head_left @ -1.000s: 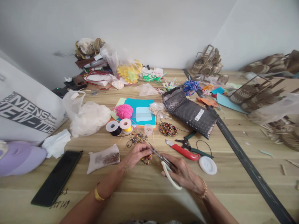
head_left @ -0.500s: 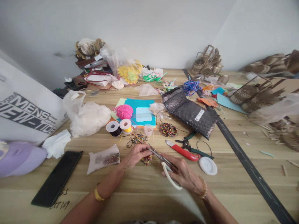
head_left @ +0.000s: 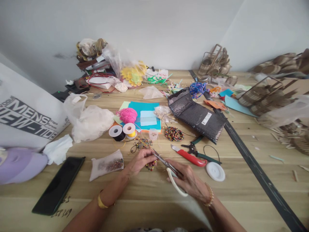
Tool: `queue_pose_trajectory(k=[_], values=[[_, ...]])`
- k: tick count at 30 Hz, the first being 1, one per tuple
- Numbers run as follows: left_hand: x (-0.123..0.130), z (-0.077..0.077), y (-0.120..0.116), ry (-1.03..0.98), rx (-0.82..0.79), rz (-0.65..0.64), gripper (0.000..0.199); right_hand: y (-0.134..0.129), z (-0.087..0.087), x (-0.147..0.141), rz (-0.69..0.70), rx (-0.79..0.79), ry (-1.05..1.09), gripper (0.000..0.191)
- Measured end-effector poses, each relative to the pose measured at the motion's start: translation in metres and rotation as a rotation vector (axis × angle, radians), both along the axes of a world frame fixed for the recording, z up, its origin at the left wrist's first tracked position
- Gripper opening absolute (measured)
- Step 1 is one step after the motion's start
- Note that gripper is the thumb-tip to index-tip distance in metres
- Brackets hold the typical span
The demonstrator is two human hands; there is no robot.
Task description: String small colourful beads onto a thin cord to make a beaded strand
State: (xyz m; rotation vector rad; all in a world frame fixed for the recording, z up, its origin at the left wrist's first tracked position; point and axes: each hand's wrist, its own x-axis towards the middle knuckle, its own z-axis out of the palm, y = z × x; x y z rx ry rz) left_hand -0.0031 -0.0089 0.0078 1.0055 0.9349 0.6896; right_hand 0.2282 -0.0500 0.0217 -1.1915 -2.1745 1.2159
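Observation:
Between the fingers of my left hand [head_left: 141, 162] is pinched a string of small coloured beads [head_left: 151, 165], which hangs below the fingertips. My right hand [head_left: 189, 178] is closed round a pair of scissors [head_left: 175, 180] with white handles. Their blades point up and left and reach my left fingertips; whether they touch a thread there is too small to tell. Just beyond my left hand lies a patch of loose beads [head_left: 144, 143]. A coil of strung beads [head_left: 174, 134] rests farther back to the right.
Right of my hands are a red utility knife [head_left: 190, 157], green-handled pliers [head_left: 202, 154] and a white lid [head_left: 215, 171]. To the left lie a small bead bag [head_left: 107, 164] and a black phone [head_left: 58, 186]. Behind stand thread spools [head_left: 117, 132], pink yarn [head_left: 127, 115] and a black padded envelope [head_left: 196, 116].
Both hands, the bead string and the scissors stay almost exactly where they were. The camera view has shifted very slightly.

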Motion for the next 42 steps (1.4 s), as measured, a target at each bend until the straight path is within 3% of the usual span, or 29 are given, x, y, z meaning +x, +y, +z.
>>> queue_pose_trajectory(k=[17, 25, 31, 37, 42], values=[[0.001, 0.001, 0.0, -0.001, -0.014, 0.013, 0.038, -0.001, -0.003, -0.002, -0.028, 0.042, 0.01, 0.043], [-0.004, -0.002, 0.002, -0.034, 0.001, 0.095, 0.029, 0.004, -0.004, 0.005, -0.152, -0.001, -0.008, 0.046], [-0.005, -0.003, 0.004, -0.115, -0.025, 0.156, 0.027, 0.002, 0.0, 0.004, -0.164, 0.199, -0.255, 0.031], [-0.002, 0.005, 0.005, -0.246, -0.043, 0.207, 0.026, -0.009, -0.008, -0.003, -0.098, 0.382, -0.484, 0.046], [-0.002, 0.008, 0.005, -0.309, -0.06, 0.221, 0.024, -0.017, -0.005, -0.009, -0.11, 0.494, -0.601, 0.047]])
